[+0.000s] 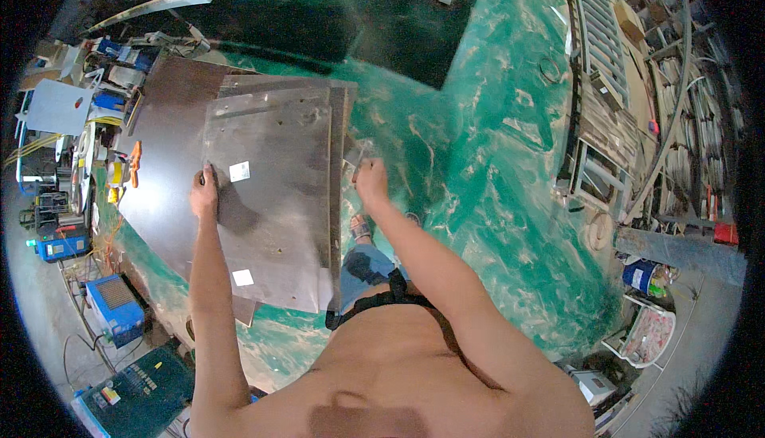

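A dark brown, dusty sheet point(275, 131) with two white squares on it lies in front of me, overlapping a larger brown panel point(171, 119). My left hand point(204, 195) is closed at the sheet's left edge, fingers wrapped round something small and dark that I cannot make out. Beyond the sheet's right edge, my right hand point(371, 179) is closed in a fist. Something thin and greyish point(365, 150) sticks out past its fingers, too blurred to name. An orange clamp-like tool point(135, 164) rests on the panel's left side.
The green floor point(494, 199) is streaked with pale dust. Blue machines point(115, 306) and cables stand at the left. A ladder-like metal frame point(599, 24) and stacked metal lengths point(693, 119) line the right side. A white basket point(649, 334) sits at the lower right.
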`<action>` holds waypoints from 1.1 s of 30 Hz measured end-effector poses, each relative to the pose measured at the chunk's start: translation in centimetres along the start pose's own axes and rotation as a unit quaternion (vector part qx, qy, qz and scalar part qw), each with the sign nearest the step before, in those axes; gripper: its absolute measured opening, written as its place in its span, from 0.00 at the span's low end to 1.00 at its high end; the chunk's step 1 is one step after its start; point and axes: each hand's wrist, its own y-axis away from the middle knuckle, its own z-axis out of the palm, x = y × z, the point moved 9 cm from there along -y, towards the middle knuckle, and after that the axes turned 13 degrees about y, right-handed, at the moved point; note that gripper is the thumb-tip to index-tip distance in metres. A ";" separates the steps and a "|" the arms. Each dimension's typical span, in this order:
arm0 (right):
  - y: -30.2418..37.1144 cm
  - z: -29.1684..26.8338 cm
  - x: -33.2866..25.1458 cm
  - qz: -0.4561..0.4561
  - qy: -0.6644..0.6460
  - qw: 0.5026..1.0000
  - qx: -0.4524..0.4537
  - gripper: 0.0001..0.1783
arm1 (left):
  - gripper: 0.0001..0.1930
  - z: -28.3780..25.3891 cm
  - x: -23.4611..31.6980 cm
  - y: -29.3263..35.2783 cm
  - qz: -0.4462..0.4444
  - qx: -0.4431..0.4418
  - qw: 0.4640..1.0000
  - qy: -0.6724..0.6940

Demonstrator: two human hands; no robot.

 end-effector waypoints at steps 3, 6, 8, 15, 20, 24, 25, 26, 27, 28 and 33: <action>2.8 2.0 1.4 0.141 -0.152 0.976 -0.066 0.13 | 0.33 0.1 0.1 -0.2 0.001 0.001 1.000 0.002; 5.3 2.2 -1.1 0.160 -0.162 0.968 -0.110 0.11 | 0.34 0.2 -2.2 -1.9 0.021 -0.015 0.999 0.021; 6.6 2.7 -1.1 0.230 -0.349 0.894 -0.163 0.08 | 0.34 0.7 -1.2 -1.9 0.018 -0.048 0.997 0.064; 8.5 2.0 -0.9 0.274 -0.437 0.844 -0.148 0.07 | 0.30 1.5 2.3 -2.0 0.035 -0.085 0.988 0.123; 9.5 3.0 -0.1 0.317 -0.503 0.795 -0.125 0.08 | 0.31 2.2 2.2 -3.7 0.059 -0.074 0.993 0.069; 4.8 1.9 2.2 0.176 -0.308 0.928 -0.111 0.12 | 0.30 2.1 3.9 -2.4 0.072 -0.039 0.996 0.029; 3.4 0.8 2.2 0.124 -0.202 0.968 -0.079 0.13 | 0.30 2.0 4.1 -2.2 0.078 -0.026 0.996 0.035; 2.0 -0.3 1.5 0.067 -0.094 0.992 -0.045 0.14 | 0.30 2.3 4.5 -2.3 0.078 -0.029 0.996 0.038; 1.6 -0.7 0.5 0.068 -0.089 0.993 -0.046 0.14 | 0.30 2.1 4.0 -2.3 0.068 -0.015 0.997 0.016; 1.4 -0.6 -0.4 0.075 -0.046 0.994 -0.072 0.15 | 0.31 1.9 3.5 -2.3 0.058 -0.002 0.998 -0.005; -0.8 0.5 -0.6 0.071 -0.021 0.994 -0.085 0.16 | 0.32 2.2 3.4 -2.6 0.054 -0.011 0.998 -0.009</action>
